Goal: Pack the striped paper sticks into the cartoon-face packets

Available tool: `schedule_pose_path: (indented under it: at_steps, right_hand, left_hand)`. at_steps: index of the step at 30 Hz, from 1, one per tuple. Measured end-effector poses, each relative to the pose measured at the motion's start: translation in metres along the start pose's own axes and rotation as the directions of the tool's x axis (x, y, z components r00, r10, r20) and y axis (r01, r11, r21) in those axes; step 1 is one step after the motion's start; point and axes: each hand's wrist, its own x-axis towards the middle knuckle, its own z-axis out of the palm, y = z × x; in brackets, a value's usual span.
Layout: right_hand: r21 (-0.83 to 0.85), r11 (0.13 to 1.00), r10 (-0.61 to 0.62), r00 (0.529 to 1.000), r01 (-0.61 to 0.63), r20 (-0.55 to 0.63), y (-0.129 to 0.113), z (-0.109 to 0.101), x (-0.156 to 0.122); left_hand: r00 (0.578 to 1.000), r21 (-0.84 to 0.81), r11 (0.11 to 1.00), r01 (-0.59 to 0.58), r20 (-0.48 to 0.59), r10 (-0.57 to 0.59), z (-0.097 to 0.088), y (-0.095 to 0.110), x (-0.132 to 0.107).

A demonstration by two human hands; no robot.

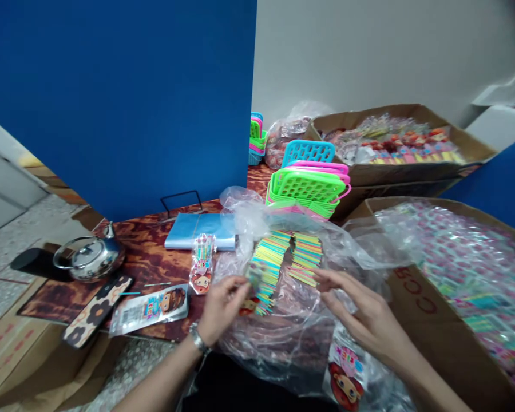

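My left hand (pixel 224 306), with a metal band at its wrist, pinches a small clear printed pouch (pixel 250 304) along its edge; the pouch is blurred. Just right of it, thin coloured sticks (pixel 269 257) lie in a row inside a large clear plastic bag (pixel 278 337). A second row of sticks (pixel 305 254) lies alongside. Close to the lower ends of that row is my right hand (pixel 364 315), its thumb and fingers apart; whether the fingertips touch the sticks I cannot tell. Below that hand sits another printed pouch (pixel 345 372).
Stacked plastic baskets (pixel 309 186) stand behind the bag. Cardboard boxes of packed goods (pixel 459 274) flank the right side. Leftward on the table (pixel 146 252) are blue plastic sleeves (pixel 199 229), printed pouches (pixel 152 309), a flowered phone (pixel 98 312) and a metal teapot (pixel 90 257).
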Motion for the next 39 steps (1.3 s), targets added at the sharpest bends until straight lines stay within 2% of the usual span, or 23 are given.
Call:
schedule_pose_path:
  at_steps: [2, 5, 7, 9, 11, 13, 17, 25, 27, 29, 31, 33, 35, 37, 39]
  right_hand:
    - [-0.104, 0.992, 0.081, 0.994, -0.072, 0.079, 0.024, -0.003, -0.019]
    - [-0.349, 0.927, 0.234, 0.941, -0.139, 0.245, 0.059, -0.002, -0.055]
    - [-0.509, 0.841, 0.360, 0.890, -0.180, 0.280, 0.074, 0.001, -0.078]
    - [-0.607, 0.766, 0.437, 0.864, -0.213, 0.248, 0.082, 0.004, -0.096]
    - [-0.627, 0.742, 0.459, 0.862, -0.239, 0.215, 0.085, 0.009, -0.106]
    - [-0.595, 0.757, 0.472, 0.856, -0.271, 0.211, 0.087, 0.013, -0.108]
    - [-0.483, 0.797, 0.510, 0.833, -0.364, 0.215, 0.094, 0.020, -0.107]
    - [-0.348, 0.865, 0.450, 0.866, -0.363, 0.216, 0.102, 0.027, -0.111]
    - [-0.373, 0.865, 0.416, 0.895, -0.335, 0.160, 0.106, 0.028, -0.111]
    - [-0.465, 0.831, 0.395, 0.912, -0.305, 0.108, 0.108, 0.027, -0.109]
    - [-0.571, 0.768, 0.402, 0.912, -0.290, 0.078, 0.106, 0.021, -0.105]
    - [-0.593, 0.757, 0.383, 0.922, -0.275, 0.062, 0.097, 0.012, -0.096]
    - [-0.490, 0.839, 0.294, 0.955, -0.238, 0.040, 0.082, 0.002, -0.083]
    - [-0.326, 0.928, 0.185, 0.983, -0.178, -0.011, 0.063, -0.007, -0.067]
    - [-0.208, 0.969, 0.122, 0.990, -0.133, -0.066, 0.043, -0.012, -0.050]
  left_hand:
    - [0.989, 0.102, 0.993, 0.059, -0.143, -0.044, -0.028, -0.024, 0.011]
    - [0.965, 0.286, 0.949, 0.130, -0.255, -0.056, -0.057, -0.068, 0.029]
    - [0.961, 0.391, 0.900, 0.192, -0.261, -0.092, -0.062, -0.093, 0.039]
    - [0.953, 0.476, 0.843, 0.251, -0.276, -0.127, -0.057, -0.108, 0.046]
    - [0.947, 0.527, 0.803, 0.277, -0.292, -0.135, -0.050, -0.113, 0.048]
    - [0.948, 0.555, 0.785, 0.275, -0.291, -0.126, -0.045, -0.112, 0.048]
    - [0.961, 0.574, 0.781, 0.246, -0.248, -0.120, -0.046, -0.107, 0.047]
    - [0.974, 0.591, 0.777, 0.218, -0.178, -0.137, -0.055, -0.109, 0.049]
    - [0.977, 0.606, 0.769, 0.202, -0.176, -0.118, -0.057, -0.105, 0.051]
    - [0.974, 0.614, 0.767, 0.187, -0.219, -0.062, -0.059, -0.094, 0.050]
    - [0.958, 0.590, 0.795, 0.143, -0.283, 0.038, -0.055, -0.075, 0.045]
    - [0.942, 0.510, 0.859, 0.039, -0.305, 0.138, -0.041, -0.047, 0.036]
    - [0.960, 0.343, 0.934, -0.096, -0.217, 0.178, -0.015, -0.015, 0.022]
    - [0.985, 0.098, 0.980, -0.174, 0.004, 0.174, 0.020, 0.015, 0.009]
    - [0.965, -0.083, 0.984, -0.158, 0.200, 0.172, 0.055, 0.038, -0.002]
